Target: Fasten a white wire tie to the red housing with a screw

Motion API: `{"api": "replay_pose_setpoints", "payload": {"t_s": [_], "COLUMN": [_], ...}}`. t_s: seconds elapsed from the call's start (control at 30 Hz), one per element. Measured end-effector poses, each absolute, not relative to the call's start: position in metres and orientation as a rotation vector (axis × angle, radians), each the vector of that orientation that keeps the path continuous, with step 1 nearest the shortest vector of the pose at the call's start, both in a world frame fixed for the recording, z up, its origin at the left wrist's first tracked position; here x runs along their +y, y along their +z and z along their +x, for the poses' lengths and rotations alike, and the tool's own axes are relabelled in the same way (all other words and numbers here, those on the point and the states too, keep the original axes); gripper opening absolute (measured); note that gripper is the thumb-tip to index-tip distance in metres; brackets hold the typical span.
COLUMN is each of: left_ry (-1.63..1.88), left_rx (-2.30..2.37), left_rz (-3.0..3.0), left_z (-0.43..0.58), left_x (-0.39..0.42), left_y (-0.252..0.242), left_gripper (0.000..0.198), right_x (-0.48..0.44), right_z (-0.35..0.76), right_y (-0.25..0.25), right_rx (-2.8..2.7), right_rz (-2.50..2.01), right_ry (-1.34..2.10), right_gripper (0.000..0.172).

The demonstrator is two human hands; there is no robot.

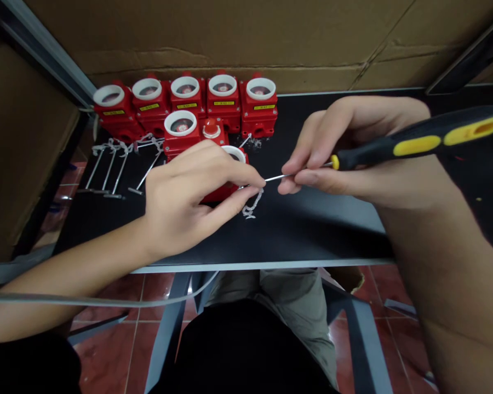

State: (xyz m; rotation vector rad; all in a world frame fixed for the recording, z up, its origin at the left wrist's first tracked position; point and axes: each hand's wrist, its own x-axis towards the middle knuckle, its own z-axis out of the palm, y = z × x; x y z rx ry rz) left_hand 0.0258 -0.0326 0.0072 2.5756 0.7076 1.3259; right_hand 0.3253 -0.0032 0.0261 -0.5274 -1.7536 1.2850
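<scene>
Two hands busy: your L hand curls shut round a red box near the middle of the table, just front of the back-edge row of boxes. R hand pinches the screwdriver by its shaft. Box prob. light, rigid plastic, so grip its sides.

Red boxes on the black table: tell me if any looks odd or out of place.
One second-row box stands out: it shows a bare red dome, while the back row of boxes all carry white rings. Silvery bits lie loose beside the rightmost box.
</scene>
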Motion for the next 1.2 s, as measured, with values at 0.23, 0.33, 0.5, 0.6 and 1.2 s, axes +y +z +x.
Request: {"api": "replay_pose_setpoints", "payload": {"t_s": [0.23,0.33,0.5,0.6,1.2], "left_ry": [1.321,1.326,1.366,1.395,1.118], "left_rx": [0.89,0.941,0.879,0.826,0.642], "left_rz": [2.328,2.38,2.616,2.679,2.802], "left_z": [0.026,0.023,0.022,0.022,-0.006], "left_x": [-0.025,-0.021,-0.02,-0.018,0.024], "left_y": [-0.002,-0.004,-0.005,-0.005,-0.001], "left_gripper": [0.01,0.007,0.018,0.023,0.121], "right_x": [0.011,0.014,0.02,0.023,0.048], "right_z": [0.336,0.344,0.357,0.359,0.381], "right_y": [0.038,0.044,0.046,0.043,0.022], "right_rx": [-1.439,-1.458,-1.971,-2.092,-1.954], "right_rz": [-0.763,-0.906,-1.021,-0.994,-1.024], "right_ry": [1.382,1.15,1.034,1.105,1.272], "right_gripper": [0.063,0.063,0.051,0.048,0.065]}}
